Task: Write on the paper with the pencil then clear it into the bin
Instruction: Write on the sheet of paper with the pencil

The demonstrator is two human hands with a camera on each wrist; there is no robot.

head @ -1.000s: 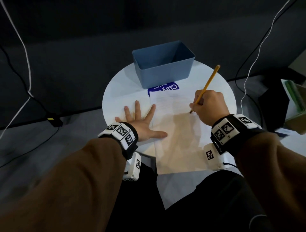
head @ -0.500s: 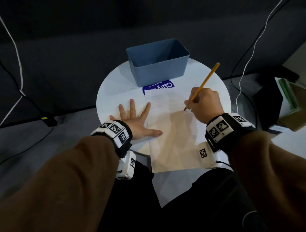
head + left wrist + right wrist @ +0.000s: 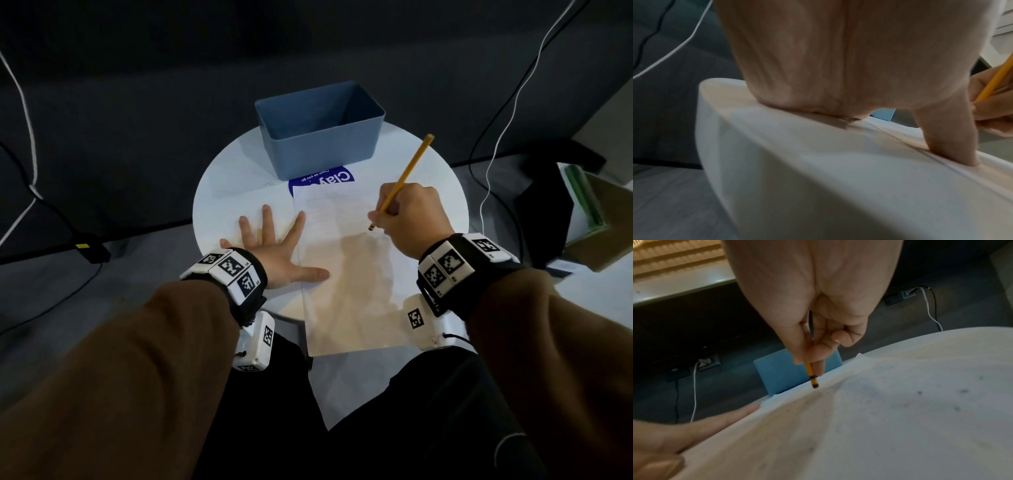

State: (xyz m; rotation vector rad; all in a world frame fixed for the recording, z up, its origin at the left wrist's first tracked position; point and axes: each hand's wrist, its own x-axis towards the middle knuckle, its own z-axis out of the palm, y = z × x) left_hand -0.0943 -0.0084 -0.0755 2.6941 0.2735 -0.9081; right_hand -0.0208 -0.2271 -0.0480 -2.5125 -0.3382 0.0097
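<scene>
The left hand [image 3: 274, 255] lies flat with fingers spread on the round table [image 3: 226, 202], thumb on the paper [image 3: 352, 281] – the right hand [image 3: 409, 219] pinches the pencil [image 3: 407, 174], tip on the sheet. The bin [image 3: 322, 140] stands behind.

table [image 3: 233, 192]: round, white | bin [image 3: 322, 144]: blue, far edge | paper [image 3: 349, 274]: centre, overhanging near edge | blue label [image 3: 329, 179]: between bin and paper, partly covered | left hand [image 3: 274, 250]: flat, thumb on paper
</scene>
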